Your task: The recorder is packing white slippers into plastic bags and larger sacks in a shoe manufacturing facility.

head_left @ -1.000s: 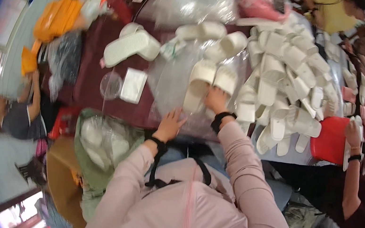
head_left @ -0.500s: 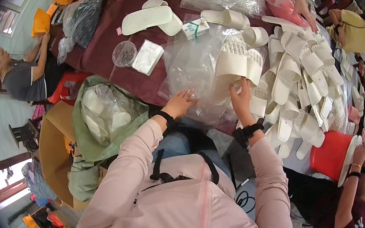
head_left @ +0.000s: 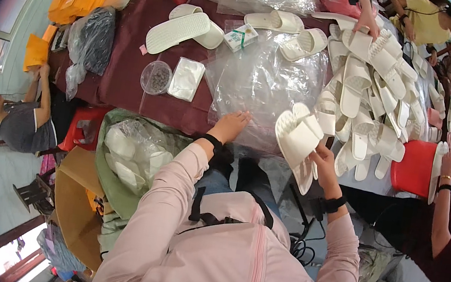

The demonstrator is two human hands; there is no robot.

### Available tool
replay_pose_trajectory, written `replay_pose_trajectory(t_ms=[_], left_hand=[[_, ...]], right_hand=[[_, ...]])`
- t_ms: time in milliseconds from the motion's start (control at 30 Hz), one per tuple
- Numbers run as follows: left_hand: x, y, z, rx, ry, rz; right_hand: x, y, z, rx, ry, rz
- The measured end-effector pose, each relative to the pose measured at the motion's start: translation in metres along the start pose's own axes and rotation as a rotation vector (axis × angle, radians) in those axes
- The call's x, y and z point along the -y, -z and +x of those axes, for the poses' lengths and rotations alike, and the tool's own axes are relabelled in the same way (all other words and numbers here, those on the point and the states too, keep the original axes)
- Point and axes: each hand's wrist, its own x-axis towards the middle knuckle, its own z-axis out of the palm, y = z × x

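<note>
My right hand grips a pair of cream-white slippers, stacked together and tilted, just off the table's near edge. Its thumb and fingers close on the slippers' side. My left hand lies with fingers stretched out on the lower edge of some clear plastic bags spread flat on the table. Past the bags sit a pair of white slippers and another pair behind it. A small white-and-green box rests on the bags' far left corner.
Many loose white slippers are heaped on the right, where a co-worker's hand reaches in. Left on the dark red tablecloth are a round tub, a white packet and more slippers. A green sack holds bagged slippers.
My right hand has lifted the pair of slippers from the bags and drawn it right and toward me. My left hand has shifted slightly right along the bags' edge.
</note>
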Motion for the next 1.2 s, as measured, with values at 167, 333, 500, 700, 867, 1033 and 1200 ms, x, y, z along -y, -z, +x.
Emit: replay_pose_trajectory(t_ms=[167,333,500,700,867,1033,1200], left_hand=[[0.013,0.006,-0.001,-0.069,-0.097,-0.071],[0.019,0.016,0.005,-0.184,-0.154,-0.142],[0.009,0.048,0.013,-0.25,-0.189,-0.411],[0.008,0.077,0.016,-0.183,0.065,-0.738],[0.003,0.09,0.023,-0.064,-0.067,-0.805],[-0.023,0.119,0.029,0.03,-0.147,-0.69],[-0.066,0.104,0.049,-0.231,-0.328,-0.161]], right_hand=[[-0.012,-0.012,-0.039,0.084,-0.087,0.022],[-0.025,-0.04,-0.064,0.178,-0.176,0.044],[-0.026,-0.072,-0.07,0.159,-0.102,-0.052],[-0.002,-0.088,-0.057,0.167,-0.06,-0.088],[0.003,-0.085,-0.047,0.163,0.151,-0.109],[0.01,-0.067,-0.036,-0.099,0.264,-0.317],[0.001,-0.042,-0.01,-0.35,0.466,-0.816]])
